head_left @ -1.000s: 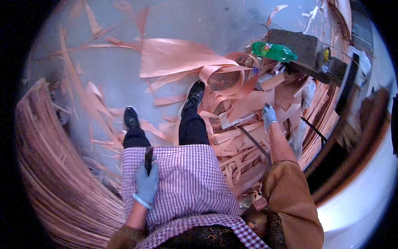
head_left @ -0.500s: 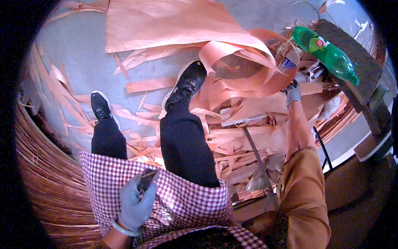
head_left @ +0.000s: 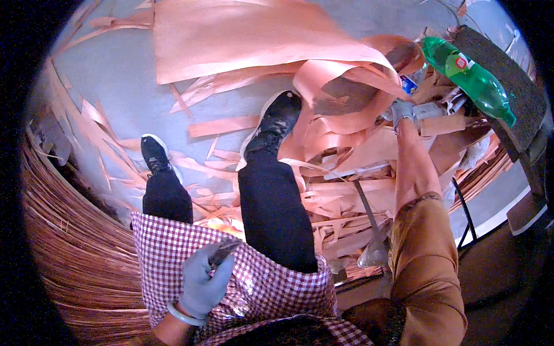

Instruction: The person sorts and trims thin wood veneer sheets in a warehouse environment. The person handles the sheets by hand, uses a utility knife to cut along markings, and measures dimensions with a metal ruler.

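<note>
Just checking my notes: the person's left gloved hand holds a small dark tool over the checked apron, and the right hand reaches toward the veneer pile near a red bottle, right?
Not quite: the bottle is green, as the head view shows. The left hand does hold a small dark tool over the checked apron, and the right hand reaches toward the veneer pile.

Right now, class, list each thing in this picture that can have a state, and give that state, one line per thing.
left hand: gloved, closed around a small dark tool, resting on the checked cloth.
dark tool: held, tip sticking out above the fingers.
right hand: gloved, stretched out into the heap of veneer strips.
green bottle: lying on its side on the dark bench.
large veneer sheet: flat on the floor.
veneer strips: curled, piled loosely.
</note>
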Demonstrator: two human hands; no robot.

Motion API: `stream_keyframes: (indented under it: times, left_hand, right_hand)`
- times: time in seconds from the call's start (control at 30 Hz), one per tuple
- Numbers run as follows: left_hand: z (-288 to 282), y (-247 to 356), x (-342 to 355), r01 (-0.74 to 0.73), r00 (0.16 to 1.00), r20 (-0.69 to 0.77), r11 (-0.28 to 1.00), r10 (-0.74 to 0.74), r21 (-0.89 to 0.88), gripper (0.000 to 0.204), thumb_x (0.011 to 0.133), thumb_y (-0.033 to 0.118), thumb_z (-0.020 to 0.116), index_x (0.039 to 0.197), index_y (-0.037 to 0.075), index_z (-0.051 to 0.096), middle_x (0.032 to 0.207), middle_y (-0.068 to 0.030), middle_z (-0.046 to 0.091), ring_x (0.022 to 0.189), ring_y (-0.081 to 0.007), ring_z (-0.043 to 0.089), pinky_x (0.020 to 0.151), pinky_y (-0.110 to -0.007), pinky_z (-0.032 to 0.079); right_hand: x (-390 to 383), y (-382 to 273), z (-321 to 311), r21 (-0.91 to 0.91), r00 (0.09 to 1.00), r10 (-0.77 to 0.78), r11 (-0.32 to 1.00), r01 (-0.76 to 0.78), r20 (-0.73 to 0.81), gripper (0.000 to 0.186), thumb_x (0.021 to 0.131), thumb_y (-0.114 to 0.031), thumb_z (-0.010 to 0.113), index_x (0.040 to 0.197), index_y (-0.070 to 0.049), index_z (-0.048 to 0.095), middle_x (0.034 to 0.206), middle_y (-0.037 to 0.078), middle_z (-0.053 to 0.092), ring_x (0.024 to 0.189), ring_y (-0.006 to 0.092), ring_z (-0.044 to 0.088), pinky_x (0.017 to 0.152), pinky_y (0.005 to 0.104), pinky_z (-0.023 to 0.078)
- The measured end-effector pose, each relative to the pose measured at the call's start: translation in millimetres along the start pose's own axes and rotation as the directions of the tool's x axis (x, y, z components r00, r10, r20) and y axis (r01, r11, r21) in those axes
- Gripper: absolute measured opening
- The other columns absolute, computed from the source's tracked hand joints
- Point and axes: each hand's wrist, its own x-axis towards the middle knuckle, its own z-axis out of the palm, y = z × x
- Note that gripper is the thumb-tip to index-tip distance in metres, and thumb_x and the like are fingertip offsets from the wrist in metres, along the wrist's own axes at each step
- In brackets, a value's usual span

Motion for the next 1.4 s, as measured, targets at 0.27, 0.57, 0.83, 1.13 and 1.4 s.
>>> stream_keyframes:
  times: [0.27,0.57,0.83,1.13,1.4]
  left_hand:
    - [-31.6,-14.4,-17.8,0.094,0.99,0.104,0.995,-0.091,-0.026,0.013,0.081,0.01,0.057,0.088,0.0,0.061,0.059,-0.0043,0.048,0.052,-0.012,0.046,0.049,-0.028,0.037]
    - [-43.8,-55.0,-89.8,0.062,0.994,0.111,0.885,-0.012,-0.462,0.019,0.084,0.011,0.059,0.098,-0.001,0.062,0.075,-0.0006,0.059,0.065,-0.0072,0.052,0.06,-0.021,0.042]
    - [-42.5,-61.0,-233.8,-0.288,0.955,-0.102,0.953,0.279,-0.097,0.02,0.08,0.009,0.061,0.097,-0.001,0.061,0.08,-0.0027,0.061,0.072,-0.0127,0.056,0.066,-0.024,0.046]
    - [-66.8,-45.3,-355.3,-0.427,0.899,0.094,0.904,0.427,-0.022,0.015,0.08,0.003,0.06,0.095,0.0,0.062,0.082,-0.0027,0.061,0.071,-0.0111,0.055,0.064,-0.024,0.045]
    - [-79.4,-73.0,-369.3,-0.453,0.881,0.186,0.889,0.435,0.07,0.017,0.08,0.002,0.059,0.096,-0.002,0.061,0.079,-0.0056,0.061,0.068,-0.0133,0.056,0.064,-0.026,0.047]
  right_hand:
    - [-145.5,-20.6,-3.8,0.174,0.982,-0.09,0.983,0.06,0.168,0.027,0.088,-0.028,0.051,0.104,-0.009,0.059,0.095,0.012,0.063,0.084,0.0285,0.06,0.072,0.0392,0.049]
    - [-466.3,-159.5,-119.5,0.883,0.876,-0.158,-0.042,-0.467,0.456,0.046,0.078,-0.032,0.069,0.115,-0.011,0.052,0.104,0.002,0.058,0.095,0.019,0.057,0.087,0.0364,0.047]
    - [-744.5,-158.3,-306.2,0.864,0.631,-0.666,0.04,-0.502,0.397,0.058,0.072,-0.018,0.075,0.122,-0.006,0.048,0.112,0.005,0.056,0.1,0.0178,0.056,0.092,0.0319,0.044]
    - [-898.0,-161.9,-346.2,0.886,0.76,-0.65,-0.354,-0.301,-0.002,0.054,0.086,-0.022,0.063,0.131,-0.004,0.039,0.112,0.005,0.056,0.1,0.014,0.055,0.086,0.0287,0.046]
    - [-981.2,-55.0,-348.5,0.839,0.991,-0.09,-0.543,0.036,-0.101,0.032,0.087,-0.029,0.061,0.106,-0.004,0.055,0.091,0.004,0.061,0.08,0.0131,0.06,0.074,0.0288,0.05]
